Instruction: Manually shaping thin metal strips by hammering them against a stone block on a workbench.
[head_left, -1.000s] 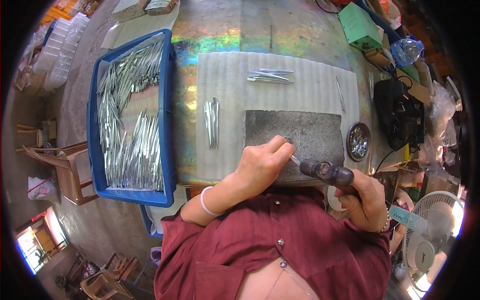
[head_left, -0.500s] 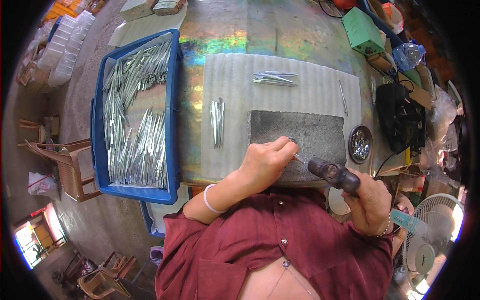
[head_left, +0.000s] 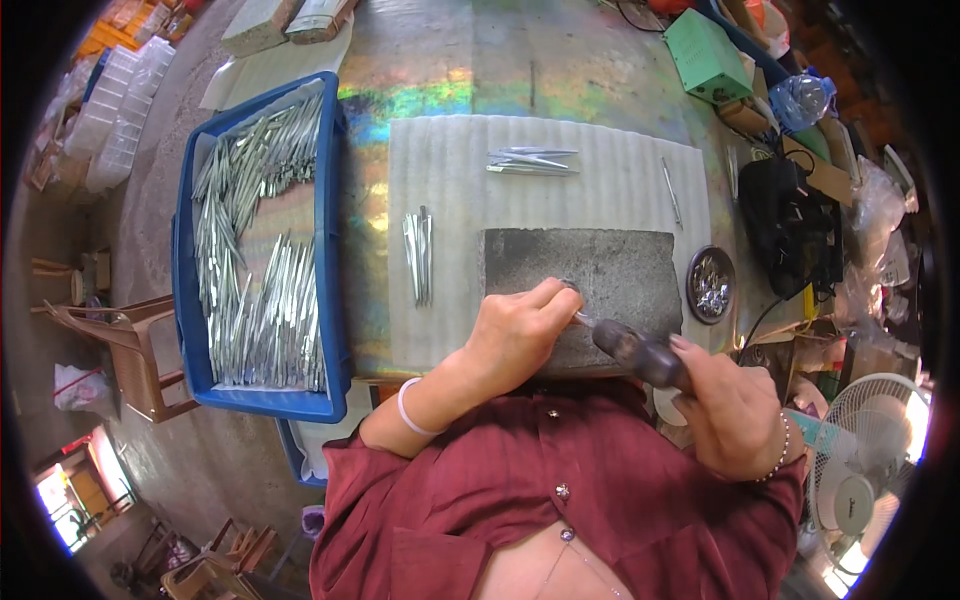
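Observation:
My left hand (head_left: 520,325) is closed, its fingers pinching a slim silver metal piece (head_left: 585,319) over the dark grey stone slab (head_left: 620,265). Most of that piece is hidden by my fingers; a short shiny end sticks out to the right. In my right hand (head_left: 735,415) is a hammer (head_left: 640,355) with a dark head, gripped close below the head. The head hangs just right of my left fingertips, above the slab's near right part. I cannot tell whether it touches the metal piece.
The slab lies on a white foam sheet (head_left: 450,170). Around it are a far bunch (head_left: 530,160) and a left bunch (head_left: 417,258) of slim metal pieces, a single piece (head_left: 671,192) and a round dish (head_left: 689,287) of shiny bits. A blue tray (head_left: 328,250) holds many more pieces.
The hammer head has come slightly left, closer to my left fingertips. My left hand keeps its pinch on the slab. The whole view has shifted a little.

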